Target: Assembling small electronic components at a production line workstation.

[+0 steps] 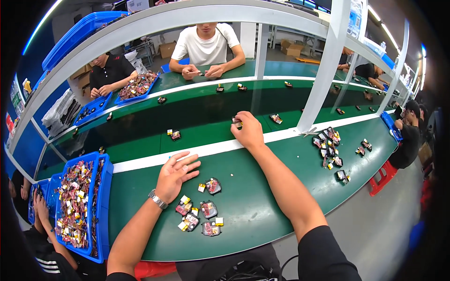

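My right hand (248, 131) reaches forward over the white line to the moving belt (206, 114), its fingers closed on a small dark part with a yellow tab (236, 122). With spread fingers and nothing in it, my left hand (176, 174) hovers palm-down above the green bench (253, 206); a watch sits on its wrist. Just right of and below that hand lie several small parts (201, 213) with red, dark and yellow pieces.
A blue tray (79, 206) full of parts stands at my left. More parts (328, 147) lie at the right by a white post (323, 70). Single parts (175, 135) ride the belt. Other people sit across and at both sides.
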Demonstrator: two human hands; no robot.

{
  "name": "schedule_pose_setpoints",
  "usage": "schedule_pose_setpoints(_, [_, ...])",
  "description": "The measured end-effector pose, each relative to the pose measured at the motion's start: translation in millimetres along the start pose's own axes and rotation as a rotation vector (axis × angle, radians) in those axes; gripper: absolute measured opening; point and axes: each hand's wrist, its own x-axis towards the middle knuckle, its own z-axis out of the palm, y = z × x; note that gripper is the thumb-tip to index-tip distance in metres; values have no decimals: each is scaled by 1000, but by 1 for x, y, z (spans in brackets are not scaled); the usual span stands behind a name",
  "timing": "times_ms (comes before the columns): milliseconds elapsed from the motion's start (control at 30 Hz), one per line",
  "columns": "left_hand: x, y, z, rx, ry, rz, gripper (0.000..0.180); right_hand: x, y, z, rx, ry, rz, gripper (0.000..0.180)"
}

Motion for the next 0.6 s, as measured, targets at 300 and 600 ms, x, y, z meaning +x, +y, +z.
schedule_pose_setpoints(300, [-4,0,-7,39,-41,-8,34,23,37,-34,-366,-8,5,28])
schedule_pose_setpoints(600, [-4,-1,-7,73,-57,-29,32,21,109,-56,-656,-101,517,47])
